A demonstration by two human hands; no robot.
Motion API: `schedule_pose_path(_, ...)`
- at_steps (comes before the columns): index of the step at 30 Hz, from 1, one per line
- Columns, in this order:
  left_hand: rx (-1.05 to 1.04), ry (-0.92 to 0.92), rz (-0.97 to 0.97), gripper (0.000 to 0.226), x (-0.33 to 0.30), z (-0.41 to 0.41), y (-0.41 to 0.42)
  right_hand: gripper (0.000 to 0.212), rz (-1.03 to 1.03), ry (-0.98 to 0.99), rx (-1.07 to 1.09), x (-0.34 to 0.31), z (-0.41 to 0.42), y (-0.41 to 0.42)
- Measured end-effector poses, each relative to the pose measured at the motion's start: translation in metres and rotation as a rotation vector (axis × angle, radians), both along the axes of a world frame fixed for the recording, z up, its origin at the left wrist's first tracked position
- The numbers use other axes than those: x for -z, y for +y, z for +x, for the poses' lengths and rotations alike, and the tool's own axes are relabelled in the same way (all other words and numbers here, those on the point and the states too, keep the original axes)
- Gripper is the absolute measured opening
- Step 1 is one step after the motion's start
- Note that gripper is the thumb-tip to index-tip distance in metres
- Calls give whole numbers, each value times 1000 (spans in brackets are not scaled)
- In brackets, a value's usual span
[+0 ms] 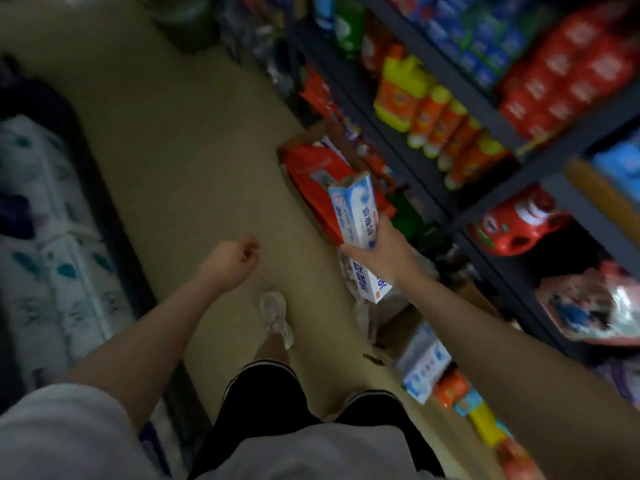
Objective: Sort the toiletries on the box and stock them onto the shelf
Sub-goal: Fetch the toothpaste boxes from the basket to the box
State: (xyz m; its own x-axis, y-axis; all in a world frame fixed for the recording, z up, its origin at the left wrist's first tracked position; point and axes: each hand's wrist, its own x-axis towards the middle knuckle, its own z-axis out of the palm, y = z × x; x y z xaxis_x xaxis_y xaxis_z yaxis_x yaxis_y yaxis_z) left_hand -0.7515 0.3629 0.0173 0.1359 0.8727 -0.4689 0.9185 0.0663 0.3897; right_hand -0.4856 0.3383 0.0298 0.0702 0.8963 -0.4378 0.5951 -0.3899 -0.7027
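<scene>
1. One pack [353,211], white and blue, is gripped at its lower end in my right hand [375,247], held above the box [304,140] at the foot of the shelf [485,199].
2. My left hand [239,254] is loosely clenched over the floor and carries nothing.
3. I judge this the carry step: pack lifted, not yet stocked.
4. Next I must find the matching row on the shelf and slide the pack in upright; blur hides which row suits.

A dark metal shelf [460,216] carries orange-and-yellow bottles [446,133]; an open cardboard box [294,143] sits on the beige floor [180,150].
</scene>
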Motion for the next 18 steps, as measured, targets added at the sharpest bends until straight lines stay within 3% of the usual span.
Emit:
schedule_pose_path(8,-158,2,-1,28,-22,-129,139,61,51,1,-137,-20,-122,189)
schedule_pose_path(12,-181,-109,125,25,-39,-146,226,59,-13,-48,-166,-8,-139,275)
schedule_pose_path(18,-181,-185,255,23,-44,-153,387,74,-80,-184,-232,9,-140,432)
